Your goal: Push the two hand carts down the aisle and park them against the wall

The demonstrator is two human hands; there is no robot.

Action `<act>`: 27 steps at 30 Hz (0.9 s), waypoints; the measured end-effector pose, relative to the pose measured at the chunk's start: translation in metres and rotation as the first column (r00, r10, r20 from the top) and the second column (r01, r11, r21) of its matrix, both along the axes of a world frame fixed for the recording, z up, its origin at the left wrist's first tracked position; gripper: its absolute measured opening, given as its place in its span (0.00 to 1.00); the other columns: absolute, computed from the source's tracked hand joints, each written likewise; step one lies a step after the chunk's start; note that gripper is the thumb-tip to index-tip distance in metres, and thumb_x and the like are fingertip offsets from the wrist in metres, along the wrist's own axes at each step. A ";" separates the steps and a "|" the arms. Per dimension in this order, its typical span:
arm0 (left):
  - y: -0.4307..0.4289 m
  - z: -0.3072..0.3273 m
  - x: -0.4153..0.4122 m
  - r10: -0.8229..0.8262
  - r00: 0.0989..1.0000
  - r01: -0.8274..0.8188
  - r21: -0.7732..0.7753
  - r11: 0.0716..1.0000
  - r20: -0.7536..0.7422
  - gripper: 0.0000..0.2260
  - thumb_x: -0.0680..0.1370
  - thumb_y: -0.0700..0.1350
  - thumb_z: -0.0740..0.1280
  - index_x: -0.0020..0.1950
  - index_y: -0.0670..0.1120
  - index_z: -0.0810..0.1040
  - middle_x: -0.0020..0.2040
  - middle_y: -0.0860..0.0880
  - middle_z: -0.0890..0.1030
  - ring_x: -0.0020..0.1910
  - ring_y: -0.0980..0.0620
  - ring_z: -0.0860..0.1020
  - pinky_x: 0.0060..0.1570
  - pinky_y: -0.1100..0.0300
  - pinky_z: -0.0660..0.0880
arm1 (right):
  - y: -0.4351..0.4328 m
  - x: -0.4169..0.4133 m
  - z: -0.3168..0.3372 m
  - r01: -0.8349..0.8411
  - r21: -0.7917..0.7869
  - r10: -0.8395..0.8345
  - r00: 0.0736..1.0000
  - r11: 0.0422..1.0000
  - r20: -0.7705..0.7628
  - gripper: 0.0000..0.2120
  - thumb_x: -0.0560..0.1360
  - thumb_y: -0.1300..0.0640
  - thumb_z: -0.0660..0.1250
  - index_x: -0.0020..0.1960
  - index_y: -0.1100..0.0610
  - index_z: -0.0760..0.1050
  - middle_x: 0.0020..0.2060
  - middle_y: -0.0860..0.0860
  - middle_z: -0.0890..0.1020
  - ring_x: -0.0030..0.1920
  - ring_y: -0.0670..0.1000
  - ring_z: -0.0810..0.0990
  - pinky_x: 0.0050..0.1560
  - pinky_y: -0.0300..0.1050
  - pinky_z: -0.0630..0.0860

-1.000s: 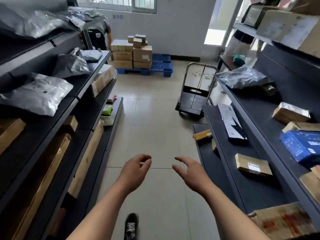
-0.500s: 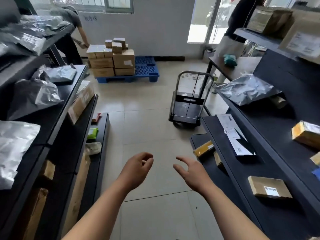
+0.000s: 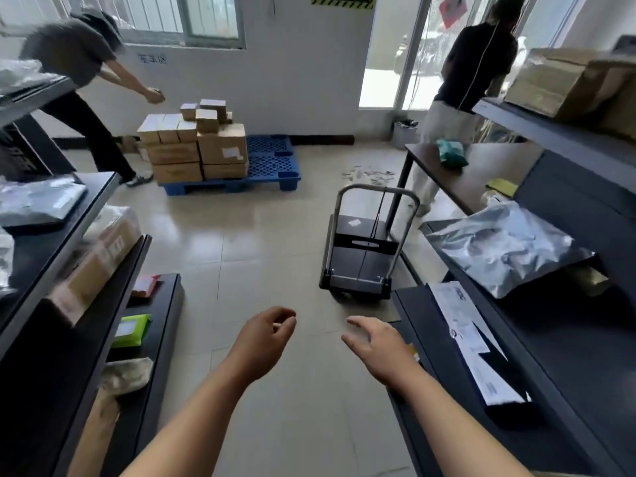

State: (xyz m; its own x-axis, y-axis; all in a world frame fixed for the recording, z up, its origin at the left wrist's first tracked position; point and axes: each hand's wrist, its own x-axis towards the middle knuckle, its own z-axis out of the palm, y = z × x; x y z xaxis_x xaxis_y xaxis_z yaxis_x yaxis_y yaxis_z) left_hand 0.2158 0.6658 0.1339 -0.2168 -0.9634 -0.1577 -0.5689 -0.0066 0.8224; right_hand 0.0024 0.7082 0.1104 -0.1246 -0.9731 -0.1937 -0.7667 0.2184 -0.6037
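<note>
One black platform hand cart (image 3: 361,259) with a grey tubular handle stands on the tiled floor at the end of the aisle, beside the right-hand shelving. Only this one cart is in sight. My left hand (image 3: 263,339) and my right hand (image 3: 377,346) are held out in front of me, both short of the cart and touching nothing. Both hands hold nothing; the left's fingers are loosely curled and the right's are spread. The white far wall (image 3: 303,80) lies beyond the cart.
Dark shelving (image 3: 51,235) with parcels lines the left, and more shelving (image 3: 537,339) lines the right. A blue pallet (image 3: 272,166) with stacked cartons (image 3: 199,146) sits by the wall. One person (image 3: 75,80) bends at far left; another person (image 3: 471,77) stands by a table (image 3: 481,173).
I have walked forward along the aisle, so the cart, pallet and wall are nearer. Two people have come into view. My hands keep the same empty pose.
</note>
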 end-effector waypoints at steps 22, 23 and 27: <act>-0.412 0.007 -0.117 -0.209 0.977 0.208 0.058 0.977 0.028 0.11 0.80 0.48 0.61 0.59 0.47 0.77 0.52 0.50 0.80 0.49 0.54 0.77 0.49 0.61 0.70 | -0.368 -0.106 -0.004 0.242 0.033 -0.243 0.969 0.970 0.044 0.21 0.77 0.44 0.63 0.68 0.49 0.72 0.67 0.49 0.75 0.66 0.50 0.72 0.66 0.49 0.69; -0.431 0.009 -0.123 -0.230 0.973 0.228 0.053 0.972 0.034 0.11 0.80 0.47 0.61 0.59 0.47 0.77 0.50 0.51 0.80 0.48 0.54 0.77 0.48 0.61 0.70 | -0.381 -0.109 -0.004 0.260 0.032 -0.261 0.964 0.965 0.053 0.21 0.77 0.44 0.63 0.68 0.49 0.72 0.67 0.49 0.75 0.65 0.50 0.73 0.66 0.48 0.70; -0.486 0.004 -0.153 -0.299 0.954 0.298 0.044 0.954 0.033 0.10 0.80 0.47 0.61 0.58 0.47 0.78 0.49 0.53 0.79 0.49 0.54 0.78 0.48 0.61 0.70 | -0.422 -0.126 -0.010 0.314 0.040 -0.316 0.948 0.949 0.043 0.21 0.77 0.44 0.63 0.69 0.49 0.72 0.66 0.49 0.75 0.62 0.50 0.74 0.64 0.47 0.71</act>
